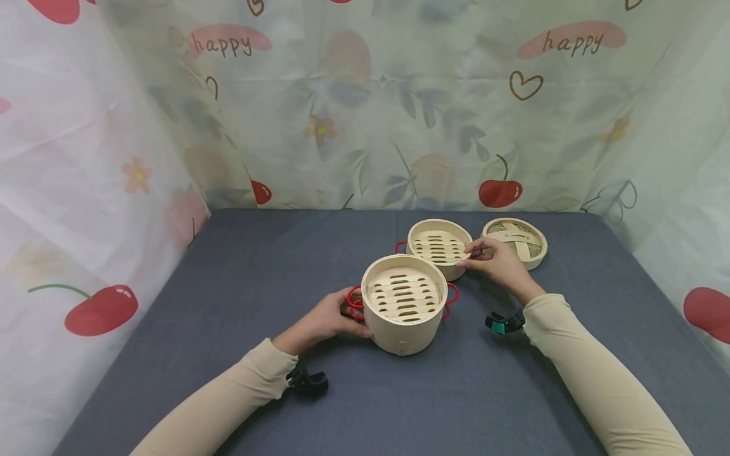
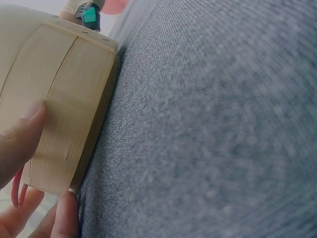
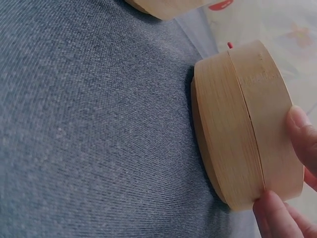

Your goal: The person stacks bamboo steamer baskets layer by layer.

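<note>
Two stacked bamboo steamer baskets (image 1: 403, 335), with slotted floor on top and red handles at both sides, stand near the table's middle. My left hand (image 1: 336, 316) grips the stack's left side, thumb (image 2: 22, 136) against the front wall and other fingers behind by the red handles. Just behind stands a single steamer basket (image 1: 436, 226), also slotted and red-handled. My right hand (image 1: 502, 263) holds its right rim by the handle; the right wrist view shows thumb and fingers around the basket wall (image 3: 242, 124). That basket's front is partly hidden by the stack.
A round woven bamboo lid (image 1: 516, 237) lies at the back right, beside my right hand. Dark grey cloth covers the table (image 1: 274, 253). A printed curtain (image 1: 365, 114) hangs behind and along both sides. Black bands (image 1: 504, 323) show at both wrists.
</note>
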`<action>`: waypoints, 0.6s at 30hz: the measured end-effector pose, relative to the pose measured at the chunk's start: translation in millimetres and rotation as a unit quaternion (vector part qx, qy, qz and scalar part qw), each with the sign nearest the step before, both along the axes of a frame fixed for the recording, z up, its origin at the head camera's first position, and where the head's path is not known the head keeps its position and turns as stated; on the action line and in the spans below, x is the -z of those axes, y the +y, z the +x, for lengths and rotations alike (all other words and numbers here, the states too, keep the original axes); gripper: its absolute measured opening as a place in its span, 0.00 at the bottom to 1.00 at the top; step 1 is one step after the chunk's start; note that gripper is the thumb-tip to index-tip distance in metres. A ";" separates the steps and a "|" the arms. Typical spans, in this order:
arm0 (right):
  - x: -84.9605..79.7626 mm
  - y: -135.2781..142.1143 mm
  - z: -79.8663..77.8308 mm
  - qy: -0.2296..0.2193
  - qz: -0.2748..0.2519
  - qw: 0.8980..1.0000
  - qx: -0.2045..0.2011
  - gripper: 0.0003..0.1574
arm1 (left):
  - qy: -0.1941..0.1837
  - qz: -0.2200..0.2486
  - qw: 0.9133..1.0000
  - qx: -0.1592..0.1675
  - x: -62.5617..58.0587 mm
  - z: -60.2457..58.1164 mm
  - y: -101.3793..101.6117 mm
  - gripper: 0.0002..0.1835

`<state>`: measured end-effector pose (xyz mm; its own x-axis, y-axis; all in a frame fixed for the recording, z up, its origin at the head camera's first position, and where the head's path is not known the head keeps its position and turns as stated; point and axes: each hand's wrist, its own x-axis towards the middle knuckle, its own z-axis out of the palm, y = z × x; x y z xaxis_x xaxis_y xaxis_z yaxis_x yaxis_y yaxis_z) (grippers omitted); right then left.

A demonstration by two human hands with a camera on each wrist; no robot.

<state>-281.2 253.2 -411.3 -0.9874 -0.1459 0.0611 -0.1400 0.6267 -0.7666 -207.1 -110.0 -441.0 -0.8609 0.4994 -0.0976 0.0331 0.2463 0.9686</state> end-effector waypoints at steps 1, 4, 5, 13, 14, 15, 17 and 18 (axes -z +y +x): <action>0.4 0.1 0.1 0.001 0.001 1.000 0.001 0.25 | 0.001 0.002 1.000 0.001 0.0 0.0 0.1 0.42; 0.6 -0.2 0.6 0.001 -0.001 1.000 0.005 0.25 | 0.000 0.003 1.000 0.000 0.9 -0.4 -0.1 0.42; 0.5 -0.4 1.0 0.002 0.000 1.000 0.006 0.25 | 0.000 0.004 1.000 -0.001 1.2 -0.6 -0.1 0.42; -0.1 -1.2 3.3 0.011 0.008 1.000 0.011 0.24 | -0.001 0.008 1.000 0.000 1.3 -0.5 -0.1 0.42; -0.1 -1.3 3.6 0.013 0.009 1.000 0.011 0.24 | -0.001 0.009 1.000 0.000 1.1 -0.3 -0.1 0.42; -0.1 -1.3 3.9 0.014 0.009 1.000 0.012 0.24 | -0.001 0.010 1.000 0.000 0.8 -0.2 -0.1 0.42; 0.2 -1.2 4.6 0.016 0.009 1.000 0.013 0.24 | -0.001 0.012 1.000 0.001 0.4 0.2 0.0 0.42; 0.6 -0.8 4.8 0.017 0.010 1.000 0.015 0.25 | 0.000 0.012 1.000 0.002 0.3 0.3 0.1 0.42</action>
<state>-276.4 252.4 -411.9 -0.9888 -0.1184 0.0914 -0.1465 0.6453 -0.7497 -206.8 -109.9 -441.4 -0.8591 0.5046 -0.0857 0.0332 0.2220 0.9745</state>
